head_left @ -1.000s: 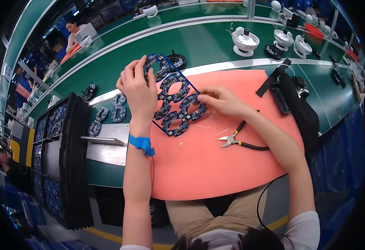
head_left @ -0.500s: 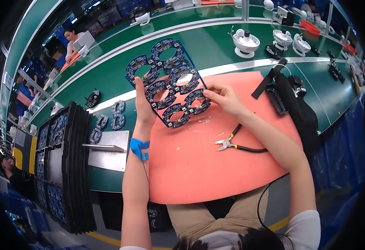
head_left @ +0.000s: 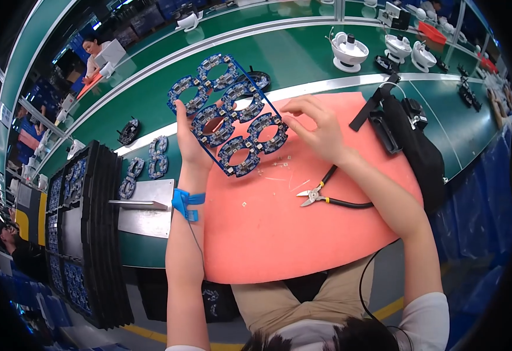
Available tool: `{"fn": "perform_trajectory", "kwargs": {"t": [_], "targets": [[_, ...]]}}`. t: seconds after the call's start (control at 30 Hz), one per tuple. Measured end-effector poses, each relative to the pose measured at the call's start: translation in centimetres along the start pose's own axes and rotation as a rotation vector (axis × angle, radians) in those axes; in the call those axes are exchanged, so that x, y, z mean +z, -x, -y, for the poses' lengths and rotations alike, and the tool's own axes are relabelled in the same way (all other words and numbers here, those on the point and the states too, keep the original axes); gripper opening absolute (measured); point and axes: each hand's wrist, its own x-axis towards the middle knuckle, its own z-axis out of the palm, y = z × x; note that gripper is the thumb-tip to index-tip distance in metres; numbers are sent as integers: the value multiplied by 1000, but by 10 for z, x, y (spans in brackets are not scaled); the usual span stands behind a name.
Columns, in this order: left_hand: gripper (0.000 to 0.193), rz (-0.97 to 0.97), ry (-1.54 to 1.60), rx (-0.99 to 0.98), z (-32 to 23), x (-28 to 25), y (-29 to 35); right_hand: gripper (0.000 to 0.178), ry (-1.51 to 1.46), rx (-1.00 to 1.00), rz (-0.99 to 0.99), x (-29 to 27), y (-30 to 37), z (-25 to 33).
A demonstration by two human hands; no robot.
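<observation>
My left hand [head_left: 193,137] grips the left edge of a blue circuit board panel [head_left: 255,143], thumb on top. The panel is made of several ring-shaped boards joined together, and it is held tilted above a pink mat [head_left: 256,240]. Just off the panel's right edge is my right hand [head_left: 320,131], its thumb and fingers apart and nothing visible between them. Black-handled diagonal cutters [head_left: 314,196] lie on the mat below that hand, jaws spread. Tiny pale scraps [head_left: 282,162] are scattered under the panel. A blue wrist strap [head_left: 187,203] circles my left wrist.
Black trays [head_left: 101,234] of boards are stacked at left, beside a metal plate [head_left: 150,219] and loose boards [head_left: 158,158]. A black padded device [head_left: 411,140] borders the mat at right. White rounded housings [head_left: 349,52] and a dark round part [head_left: 260,79] sit on the green line beyond.
My right hand has let go of the panel's right edge and its fingers have spread. The panel has shifted slightly left with my left hand. A dark round part now shows behind the panel.
</observation>
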Motion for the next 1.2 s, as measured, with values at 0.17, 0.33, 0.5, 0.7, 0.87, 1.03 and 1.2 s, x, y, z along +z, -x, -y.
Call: {"fn": "perform_trajectory", "kwargs": {"t": [0.17,0.33,0.5,0.7,0.87,1.03,1.2], "targets": [[62,9,-22,-12,1,-1,-1,19,201,-304,121,-9,2,5],[62,-21,-43,-15,1,6,2,20,444,-569,245,-4,2,9],[62,-86,-89,-9,3,9,3,21,499,-615,259,-4,4,4],[61,-145,-176,24,6,10,2,25,431,-438,292,1,7,11],[60,-159,-134,32,8,16,4,25,505,-662,209,9,6,8],[58,-169,-183,35,13,21,5,23,444,-609,256,14,7,8],[61,-184,-308,79,18,18,4,20,321,-416,303,16,11,12]]}}
